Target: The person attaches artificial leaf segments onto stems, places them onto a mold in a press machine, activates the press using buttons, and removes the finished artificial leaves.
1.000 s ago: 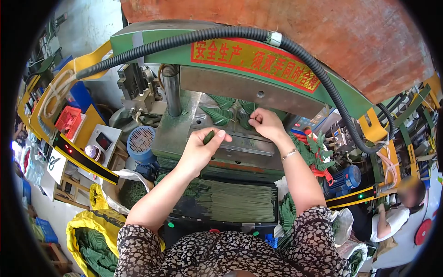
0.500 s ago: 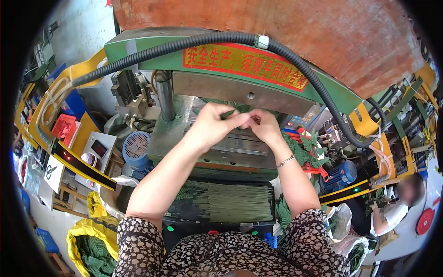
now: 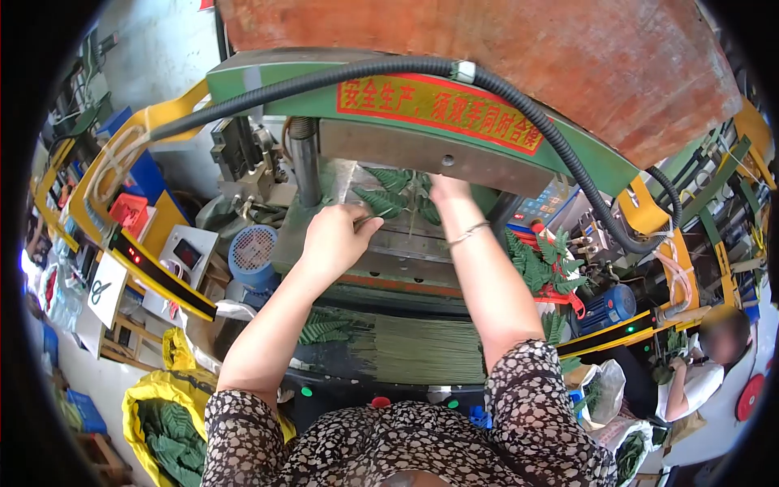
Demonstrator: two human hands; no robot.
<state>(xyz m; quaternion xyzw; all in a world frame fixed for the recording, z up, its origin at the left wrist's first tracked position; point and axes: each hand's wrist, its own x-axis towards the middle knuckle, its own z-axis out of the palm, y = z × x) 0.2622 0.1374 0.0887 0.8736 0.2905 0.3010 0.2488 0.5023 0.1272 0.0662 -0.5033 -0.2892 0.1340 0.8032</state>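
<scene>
Green fabric-like leaves (image 3: 381, 203) lie spread on the metal bed (image 3: 398, 243) of a press, beneath its upper block (image 3: 438, 154). My left hand (image 3: 337, 237) is at the front left of the bed, beside the tip of the nearest leaf. Its fingers are loosely bent and the thumb stands apart; nothing shows in it. Farther in, my right hand (image 3: 450, 191) reaches to the right side of the leaves, close under the block. Its fingertips are hidden, so I cannot see what they touch.
Thin green stems (image 3: 426, 349) lie in rows on a black tray before me. Leaves fill a red basket (image 3: 548, 284) at right and a yellow bag (image 3: 134, 414) at lower left. Yellow-black sensor bars (image 3: 158, 276) flank the press. Another person (image 3: 690, 381) sits at far right.
My hands were together over the bed and have parted. The left has moved down and left, the right slightly deeper in. The spread leaves now show between them.
</scene>
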